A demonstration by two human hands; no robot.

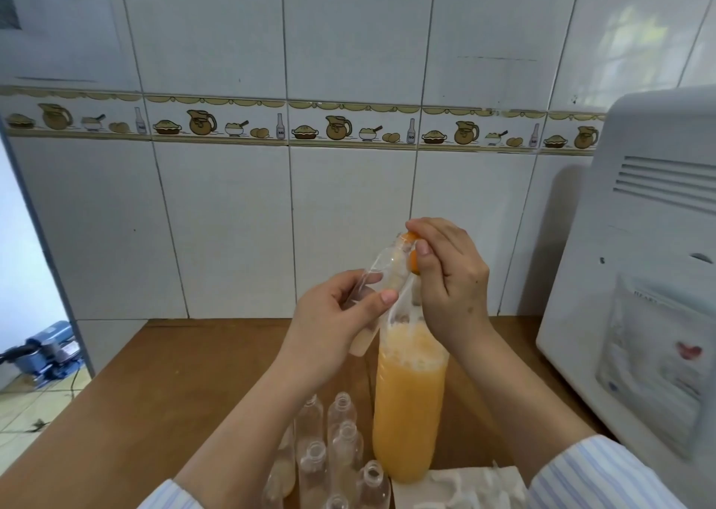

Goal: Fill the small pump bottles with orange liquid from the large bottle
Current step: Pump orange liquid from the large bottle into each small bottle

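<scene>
The large bottle [408, 404] stands on the wooden table [155, 392], about two-thirds full of orange liquid with foam on top. My right hand [449, 279] pinches the orange cap [413, 265] at its top. My left hand [337, 314] grips a small clear bottle [389, 266], tilted with its upper end against the large bottle's neck. A beige part [361, 343] shows below that hand. Several empty small bottles [343, 437] without pumps stand in a group left of the large bottle, near the table's front.
A white appliance [643, 260] with vent slots stands on the table at the right. A white paper towel [461, 487] lies at the front by the large bottle's base. The tiled wall [348, 217] rises behind. The floor shows at the far left.
</scene>
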